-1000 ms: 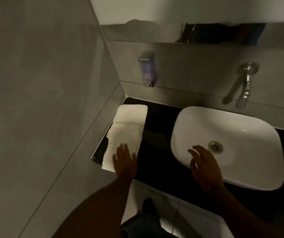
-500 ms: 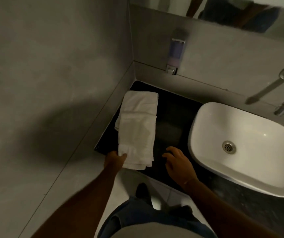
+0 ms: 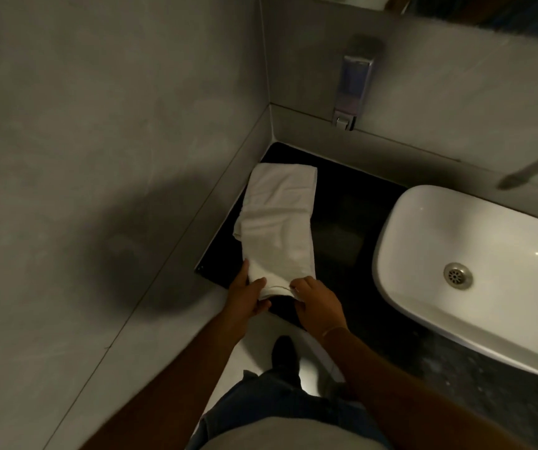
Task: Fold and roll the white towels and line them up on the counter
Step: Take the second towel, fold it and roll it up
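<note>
A white towel [image 3: 279, 222], folded into a long strip, lies on the black counter [image 3: 352, 222] along the left wall, stretching from the back corner to the front edge. My left hand [image 3: 247, 295] grips the towel's near end at its left corner, thumb on top. My right hand [image 3: 318, 302] pinches the same near end at its right corner. The near edge is slightly lifted and curled between both hands.
A white basin [image 3: 475, 271] sits on the counter to the right, with a metal drain [image 3: 458, 276]. A soap dispenser [image 3: 355, 82] hangs on the grey back wall. The grey side wall [image 3: 98, 157] bounds the counter's left. My shoe [image 3: 283, 352] shows below the counter edge.
My right hand moved left from the bare counter onto the towel's near end. My left hand tightened its hold there. The camera shifted slightly closer and to the left.
</note>
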